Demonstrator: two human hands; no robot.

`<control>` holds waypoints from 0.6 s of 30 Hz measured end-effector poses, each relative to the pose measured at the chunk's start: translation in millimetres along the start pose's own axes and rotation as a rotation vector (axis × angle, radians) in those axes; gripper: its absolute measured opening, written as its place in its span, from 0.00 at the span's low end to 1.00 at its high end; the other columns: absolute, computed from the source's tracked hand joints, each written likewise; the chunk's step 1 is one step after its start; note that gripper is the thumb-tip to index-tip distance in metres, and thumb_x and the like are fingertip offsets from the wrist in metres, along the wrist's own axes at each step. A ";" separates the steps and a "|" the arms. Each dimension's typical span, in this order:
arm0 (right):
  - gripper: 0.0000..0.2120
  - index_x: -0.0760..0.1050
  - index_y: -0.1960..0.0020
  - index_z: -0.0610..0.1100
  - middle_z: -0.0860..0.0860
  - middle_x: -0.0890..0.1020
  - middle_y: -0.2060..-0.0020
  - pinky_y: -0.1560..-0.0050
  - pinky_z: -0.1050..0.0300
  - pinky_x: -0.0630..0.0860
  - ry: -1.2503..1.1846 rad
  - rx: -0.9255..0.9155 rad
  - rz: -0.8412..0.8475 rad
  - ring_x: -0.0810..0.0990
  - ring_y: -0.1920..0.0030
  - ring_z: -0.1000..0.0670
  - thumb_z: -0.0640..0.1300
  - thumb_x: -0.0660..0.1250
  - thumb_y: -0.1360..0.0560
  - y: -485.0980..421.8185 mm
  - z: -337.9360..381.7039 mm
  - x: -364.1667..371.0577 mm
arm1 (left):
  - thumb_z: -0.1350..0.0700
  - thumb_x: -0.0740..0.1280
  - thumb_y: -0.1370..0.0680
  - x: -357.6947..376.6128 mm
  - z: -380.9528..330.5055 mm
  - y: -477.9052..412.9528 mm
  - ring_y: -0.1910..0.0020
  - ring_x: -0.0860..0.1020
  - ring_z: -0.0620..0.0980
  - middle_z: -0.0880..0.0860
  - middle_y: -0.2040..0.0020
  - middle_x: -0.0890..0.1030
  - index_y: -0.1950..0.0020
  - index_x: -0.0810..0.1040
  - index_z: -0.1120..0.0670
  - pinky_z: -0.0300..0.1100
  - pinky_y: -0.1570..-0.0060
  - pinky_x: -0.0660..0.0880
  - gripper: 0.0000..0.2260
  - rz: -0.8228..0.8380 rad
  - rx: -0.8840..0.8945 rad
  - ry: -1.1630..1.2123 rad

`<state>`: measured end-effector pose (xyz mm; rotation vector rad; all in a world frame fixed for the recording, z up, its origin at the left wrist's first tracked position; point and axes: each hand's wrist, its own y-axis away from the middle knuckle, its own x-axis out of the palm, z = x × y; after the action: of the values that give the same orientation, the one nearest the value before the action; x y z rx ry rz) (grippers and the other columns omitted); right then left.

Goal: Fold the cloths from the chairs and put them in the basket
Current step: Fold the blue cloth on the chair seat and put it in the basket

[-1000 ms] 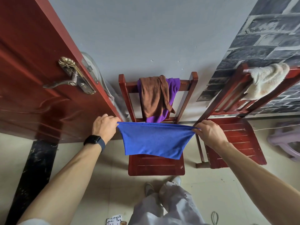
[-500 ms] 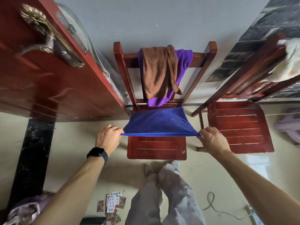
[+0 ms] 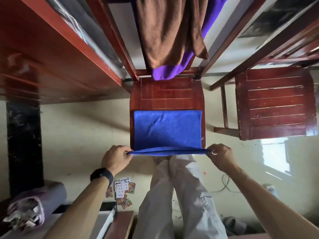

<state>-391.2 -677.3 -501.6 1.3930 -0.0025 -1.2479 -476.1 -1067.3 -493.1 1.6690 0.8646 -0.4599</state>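
Note:
A blue cloth (image 3: pixel 167 130) lies folded on the front half of a red wooden chair's seat (image 3: pixel 166 94). My left hand (image 3: pixel 116 156) pinches its near left corner and my right hand (image 3: pixel 220 156) pinches its near right corner, holding that edge stretched just past the seat's front. A brown cloth (image 3: pixel 170 30) hangs over the chair's backrest, on top of a purple cloth (image 3: pixel 172 71) whose lower edge shows beneath it. No basket is in view.
A second red chair (image 3: pixel 274 102) stands to the right. A red door (image 3: pixel 43 54) is on the left. Playing cards (image 3: pixel 123 190) and a cable (image 3: pixel 224 185) lie on the floor near my legs. A purple bundle (image 3: pixel 34 202) sits at lower left.
The camera tilted down and closer. Both hands lowered the blue cloth onto the seat and drew its near edge back toward me, so it now lies flat on the seat's front.

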 end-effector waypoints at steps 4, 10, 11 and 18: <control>0.03 0.84 0.58 0.49 0.55 0.83 0.66 0.59 0.57 0.74 -0.539 0.233 0.069 0.78 0.61 0.50 0.47 0.74 0.26 -39.3 3.5 -5.4 | 0.53 0.76 0.28 -10.7 -0.5 -46.1 0.54 0.80 0.46 0.48 0.55 0.86 0.52 0.85 0.51 0.35 0.55 0.72 0.07 0.133 -0.241 0.691; 0.05 0.81 0.54 0.47 0.50 0.82 0.59 0.51 0.52 0.76 -0.809 0.288 -0.124 0.80 0.56 0.48 0.49 0.71 0.22 -112.9 13.9 8.3 | 0.55 0.72 0.23 3.7 -3.1 -126.4 0.49 0.79 0.53 0.57 0.48 0.83 0.46 0.83 0.54 0.47 0.44 0.74 0.07 0.013 -0.338 1.004; 0.08 0.81 0.52 0.46 0.50 0.82 0.60 0.54 0.53 0.75 -0.756 0.279 -0.148 0.79 0.58 0.48 0.51 0.71 0.22 -124.0 15.4 12.1 | 0.55 0.72 0.23 9.2 -4.2 -137.4 0.51 0.79 0.53 0.56 0.49 0.82 0.48 0.83 0.53 0.45 0.47 0.74 0.05 -0.021 -0.343 1.017; 0.13 0.79 0.46 0.47 0.50 0.83 0.54 0.49 0.52 0.77 -0.625 0.286 -0.301 0.80 0.52 0.47 0.55 0.66 0.21 -162.1 26.4 33.3 | 0.52 0.73 0.24 43.1 2.1 -185.3 0.59 0.78 0.50 0.48 0.59 0.81 0.57 0.80 0.47 0.41 0.61 0.76 0.04 -0.164 -0.352 0.919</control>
<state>-497.3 -669.5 -631.1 1.2129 -0.4299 -1.9568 -585.6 -1040.4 -646.3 1.4536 1.6442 0.3936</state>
